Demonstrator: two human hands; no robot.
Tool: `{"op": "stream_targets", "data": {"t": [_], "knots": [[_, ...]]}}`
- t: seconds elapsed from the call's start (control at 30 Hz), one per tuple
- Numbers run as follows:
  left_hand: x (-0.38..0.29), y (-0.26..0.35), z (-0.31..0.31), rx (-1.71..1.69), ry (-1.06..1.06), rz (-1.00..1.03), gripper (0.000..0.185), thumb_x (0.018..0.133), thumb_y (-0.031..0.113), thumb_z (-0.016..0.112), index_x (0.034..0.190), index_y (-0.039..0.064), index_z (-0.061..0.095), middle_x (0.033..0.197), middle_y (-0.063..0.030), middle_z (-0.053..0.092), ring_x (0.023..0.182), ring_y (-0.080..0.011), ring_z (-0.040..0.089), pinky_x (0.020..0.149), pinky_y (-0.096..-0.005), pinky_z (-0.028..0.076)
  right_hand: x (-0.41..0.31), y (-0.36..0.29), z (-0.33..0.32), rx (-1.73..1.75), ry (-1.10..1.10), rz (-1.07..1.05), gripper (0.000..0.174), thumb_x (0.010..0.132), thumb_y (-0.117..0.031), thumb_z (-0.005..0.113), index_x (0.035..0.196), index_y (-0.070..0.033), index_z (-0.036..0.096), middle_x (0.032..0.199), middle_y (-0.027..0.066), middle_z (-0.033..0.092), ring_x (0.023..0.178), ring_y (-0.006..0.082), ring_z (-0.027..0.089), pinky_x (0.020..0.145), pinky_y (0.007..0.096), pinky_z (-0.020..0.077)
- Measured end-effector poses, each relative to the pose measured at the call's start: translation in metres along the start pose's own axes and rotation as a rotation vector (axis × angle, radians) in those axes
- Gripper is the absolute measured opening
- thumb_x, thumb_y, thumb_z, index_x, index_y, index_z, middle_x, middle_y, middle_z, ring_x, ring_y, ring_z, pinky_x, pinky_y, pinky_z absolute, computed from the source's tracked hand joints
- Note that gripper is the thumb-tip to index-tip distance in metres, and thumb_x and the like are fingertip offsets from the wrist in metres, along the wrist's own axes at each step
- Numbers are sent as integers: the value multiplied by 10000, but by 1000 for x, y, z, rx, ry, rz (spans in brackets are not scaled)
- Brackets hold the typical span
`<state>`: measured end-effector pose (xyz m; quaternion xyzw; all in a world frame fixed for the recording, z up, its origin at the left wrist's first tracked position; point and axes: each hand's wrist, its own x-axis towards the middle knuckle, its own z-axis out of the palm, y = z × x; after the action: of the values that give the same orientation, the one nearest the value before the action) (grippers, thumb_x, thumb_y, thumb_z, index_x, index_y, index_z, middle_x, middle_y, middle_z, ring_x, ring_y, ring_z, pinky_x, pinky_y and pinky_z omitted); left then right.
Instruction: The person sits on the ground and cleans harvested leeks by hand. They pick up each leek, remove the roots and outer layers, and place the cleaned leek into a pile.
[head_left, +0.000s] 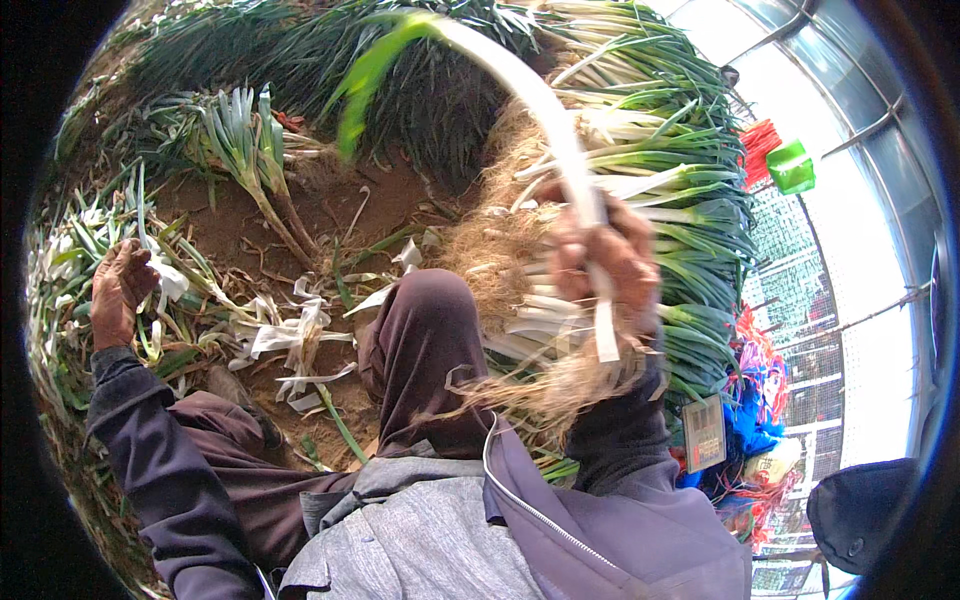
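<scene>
My right hand (611, 259) grips a large green onion by its lower white stalk (544, 101). The stalk arcs up and to the left, its green leaf end blurred. Beneath the fist hangs a loose white strip of peel (606, 330), and the stringy roots (570, 390) trail over my forearm and knee. At far left, my left hand (124, 289) has curled fingers above a heap of discarded leaves (82, 240). A white peeling (169, 282) lies right at its fingertips; whether they pinch it is unclear.
Rooted green onions (667, 180) are stacked along the right, with dark green leaves (420, 97) piled behind. Two onions (281, 202) lean on bare soil (202, 202). Peelings (292, 330) litter the ground by my knee (431, 315). A calculator-like device (705, 431) and coloured strings (757, 367) are at right.
</scene>
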<state>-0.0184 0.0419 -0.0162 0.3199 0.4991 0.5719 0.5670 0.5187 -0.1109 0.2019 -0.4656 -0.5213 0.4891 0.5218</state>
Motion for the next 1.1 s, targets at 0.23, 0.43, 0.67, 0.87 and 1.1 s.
{"op": "stream_targets", "data": {"t": [0.23,0.43,0.67,0.87,1.1], "knots": [[4,-6,2,46,-34,38,170,974,235,589,1045,85,628,860,-51,677,677,-157,668,614,-290,582,-32,31,-97,-265,628,-485,292,900,-96,660,1146,36,573,760,43,585,564,92,505,474,230,410],[-2,-8,0,61,-8,21,157,972,223,591,1036,85,630,842,-46,674,678,-137,658,611,-288,580,-17,160,-203,-926,1146,-335,211,842,-120,715,879,-15,537,706,57,579,601,141,551,572,291,456],[-6,-9,-6,118,12,1,135,964,199,606,1051,101,637,832,-25,672,717,-111,653,611,-277,576,-29,304,-271,-599,1253,366,399,797,-246,757,962,99,642,930,171,705,659,273,650,712,388,535],[-5,-8,-3,189,55,-32,147,966,210,604,1065,104,625,859,-23,670,711,-117,654,632,-287,581,3,326,-274,-308,1172,433,225,805,-121,736,896,57,633,753,146,665,659,238,649,571,371,558],[-21,-1,28,303,-44,4,163,961,234,591,1044,96,614,851,-34,652,673,-118,628,624,-262,539,28,316,-234,-891,826,522,291,825,-133,706,996,74,594,817,151,670,625,245,661,504,376,554]]}}
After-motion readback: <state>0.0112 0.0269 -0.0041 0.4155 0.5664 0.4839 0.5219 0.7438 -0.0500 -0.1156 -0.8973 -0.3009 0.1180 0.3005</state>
